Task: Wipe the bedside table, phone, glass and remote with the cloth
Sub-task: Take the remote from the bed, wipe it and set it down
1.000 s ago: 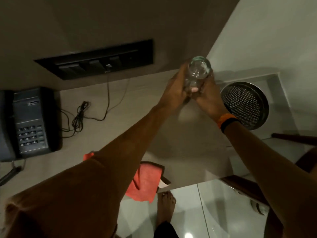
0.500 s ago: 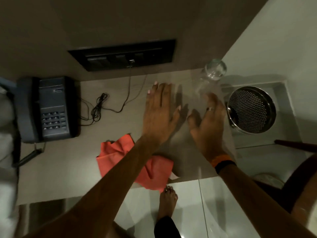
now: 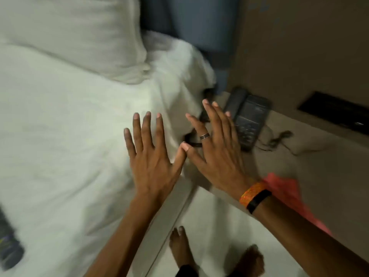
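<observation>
Cloth (image 3: pixel 287 188) sits on the bench (image 3: pixel 329 176) just behind your right wrist, phone (image 3: pixel 247 118) beyond your right grip (image 3: pixel 217 154); both grips, left (image 3: pixel 151 156) included, open, empty.

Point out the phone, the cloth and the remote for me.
phone (image 3: pixel 248 121): head view, on its dark keypad face.
cloth (image 3: pixel 287 188): head view, on the red fabric beside the right wrist.
remote (image 3: pixel 9 247): head view, on its dark body lying on the bed, lower left.
</observation>
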